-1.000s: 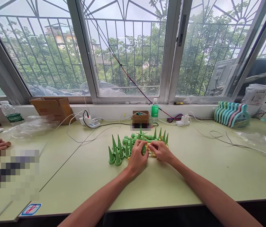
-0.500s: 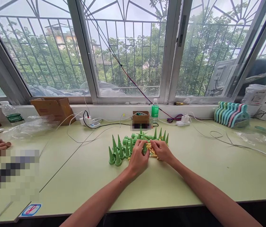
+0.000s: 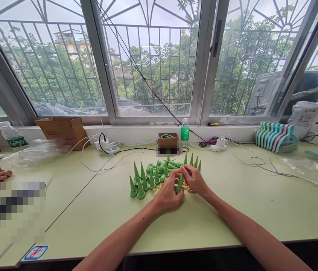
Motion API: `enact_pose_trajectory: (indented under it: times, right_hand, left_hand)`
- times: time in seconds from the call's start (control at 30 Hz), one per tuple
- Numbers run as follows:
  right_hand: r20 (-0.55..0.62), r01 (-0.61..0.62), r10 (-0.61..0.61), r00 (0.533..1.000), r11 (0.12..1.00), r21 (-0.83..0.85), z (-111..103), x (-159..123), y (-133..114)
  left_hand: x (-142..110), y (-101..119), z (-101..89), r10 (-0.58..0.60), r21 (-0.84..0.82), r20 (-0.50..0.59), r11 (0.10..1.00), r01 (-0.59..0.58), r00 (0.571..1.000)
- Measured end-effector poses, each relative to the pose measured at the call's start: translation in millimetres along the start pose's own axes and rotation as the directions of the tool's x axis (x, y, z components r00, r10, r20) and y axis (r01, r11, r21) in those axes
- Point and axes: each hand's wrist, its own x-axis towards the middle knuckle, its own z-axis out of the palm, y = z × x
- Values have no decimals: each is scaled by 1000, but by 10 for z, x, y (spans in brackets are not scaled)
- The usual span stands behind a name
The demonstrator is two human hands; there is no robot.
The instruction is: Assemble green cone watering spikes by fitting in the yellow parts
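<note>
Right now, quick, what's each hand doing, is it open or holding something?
Left hand: closed around a green cone.
Right hand: pinched closed at the cone's tip; can't tell whether it holds anything.

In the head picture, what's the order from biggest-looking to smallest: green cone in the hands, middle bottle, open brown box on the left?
1. Brown box
2. Middle bottle
3. Green cone, what shows of it
</note>
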Motion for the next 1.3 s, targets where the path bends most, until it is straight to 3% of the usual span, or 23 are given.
enact_pose_trajectory:
  times: [0.7,1.03,1.3]
  right_hand:
    - [-67,-9,7,998,1000,-26,26,-21,-42]
    - [-36,-14,13,999,1000,-25,-20,-30,-104]
    - [12,32,-31,999,995,-94,-67,-37,-125]
  left_hand:
    - [14,-24,15,6,42,-40,999,-4,999]
    - [21,-26,17,-7,4,-38,1000,7,999]
    - [28,-4,10,-27,7,-117,1000,28,993]
